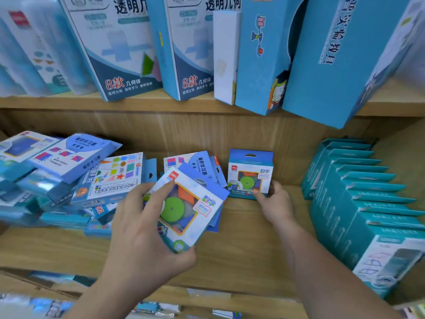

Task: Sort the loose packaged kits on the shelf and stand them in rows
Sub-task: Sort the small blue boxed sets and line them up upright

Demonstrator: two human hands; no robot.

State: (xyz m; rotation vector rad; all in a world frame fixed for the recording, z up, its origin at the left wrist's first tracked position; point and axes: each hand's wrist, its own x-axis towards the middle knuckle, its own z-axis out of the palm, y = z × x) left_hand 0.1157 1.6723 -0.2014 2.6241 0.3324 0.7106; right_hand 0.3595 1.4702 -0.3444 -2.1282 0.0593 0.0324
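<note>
The person stands before a wooden shelf [241,238] and works with both hands. The left hand [147,229] grips a small kit [186,210] – a white and blue packet with a green disc and an orange shape behind its window. The thumb lies on the packet's lower corner and the fingers [161,192] press on its upper left side, so the packet is lifted a little and tilted above the board.

The right hand [276,201] is closed on the lower right corner of a second kit [250,174] of the same kind. This one stands upright on the shelf, near the back wall, with its hanging tab on top.

Between the two kits some flat packets [197,164] lie on each other, partly under the held kit. To the left is a loose pile [59,171] of blue and white packets, lying in many directions – the topmost ones are tilted. At the right side of the shelf a row of teal boxes [368,199] stands close together, one behind the other.

On the upper shelf [57,102] big blue boxes [271,54] stand, some leaning
</note>
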